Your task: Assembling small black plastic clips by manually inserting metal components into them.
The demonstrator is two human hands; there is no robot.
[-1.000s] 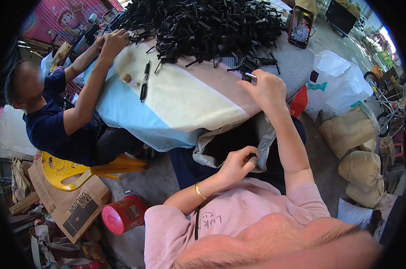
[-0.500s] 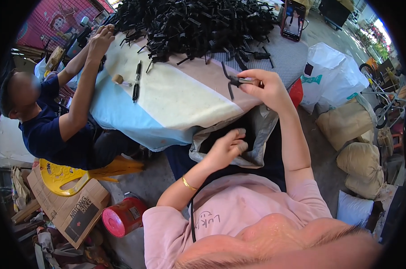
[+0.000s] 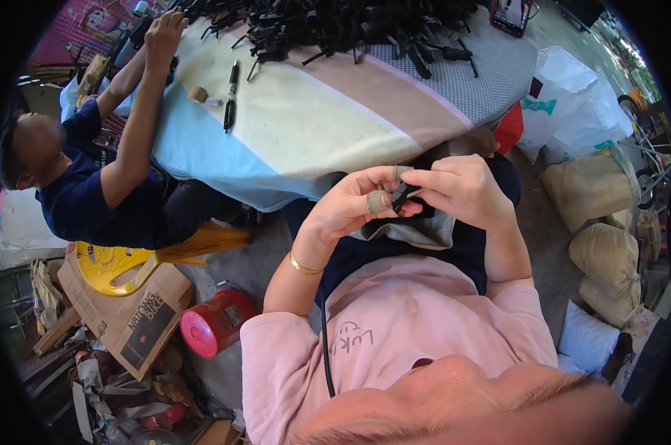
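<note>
In front of my chest both hands meet at a small black strap-like piece [image 3: 402,196]. My left hand [image 3: 348,208], with beige tape round its thumb and a fingertip, is closed on it from the left. From the right, my right hand [image 3: 465,191] pinches the same piece, its fingers partly hiding it; a thin greyish edge shows there too. Below the hands a grey open bag [image 3: 413,239] rests on my lap, mostly covered by them. Many similar black pieces [image 3: 357,33] are heaped at the far side of the table [image 3: 313,133].
A black pen [image 3: 231,96] and a small brown roll [image 3: 198,94] lie on the tablecloth. At the far right stands a phone [image 3: 510,16]. A co-worker [image 3: 105,163] sits at left. A red bucket [image 3: 216,322] and white bags [image 3: 573,104] stand on the floor.
My right hand has come down from above the table's edge with the black piece. My left hand has risen from the bag's opening and now grips the piece too.
</note>
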